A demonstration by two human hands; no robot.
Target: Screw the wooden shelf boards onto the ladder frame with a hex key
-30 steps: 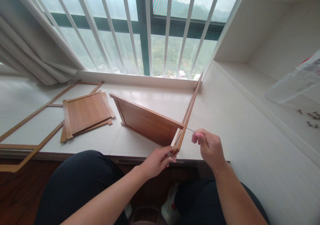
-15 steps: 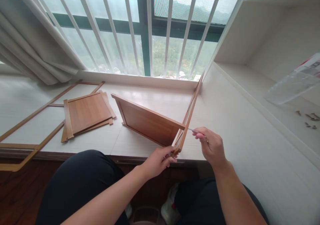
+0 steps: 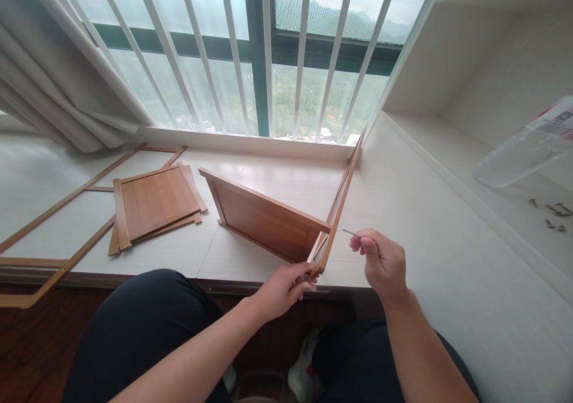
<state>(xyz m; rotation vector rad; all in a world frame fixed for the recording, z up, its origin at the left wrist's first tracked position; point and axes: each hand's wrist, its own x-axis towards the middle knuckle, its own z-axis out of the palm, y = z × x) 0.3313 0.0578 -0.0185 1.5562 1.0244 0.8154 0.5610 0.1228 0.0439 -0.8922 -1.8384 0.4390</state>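
Both hands are apart; the left hand (image 3: pixel 284 286) grips the near end of a wooden frame (image 3: pixel 329 245), which stands on the white ledge (image 3: pixel 235 260), touching a tilted panel (image 3: pixel 264 218); the right hand (image 3: pixel 385 265) pinches a thin metal tool (image 3: pixel 351 233), its tip just beside the frame; the shelf (image 3: pixel 430 129) holds a clear plastic packet (image 3: pixel 523 147), contents unclear, and loose screws (image 3: pixel 559 209).

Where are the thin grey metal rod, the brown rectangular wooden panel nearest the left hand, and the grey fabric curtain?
Thin grey metal rod (image 3: pixel 351 233): head view, exposed shaft.
Brown rectangular wooden panel (image 3: pixel 264 222): head view, broad flat face.
Grey fabric curtain (image 3: pixel 62 71): head view, hanging folds.
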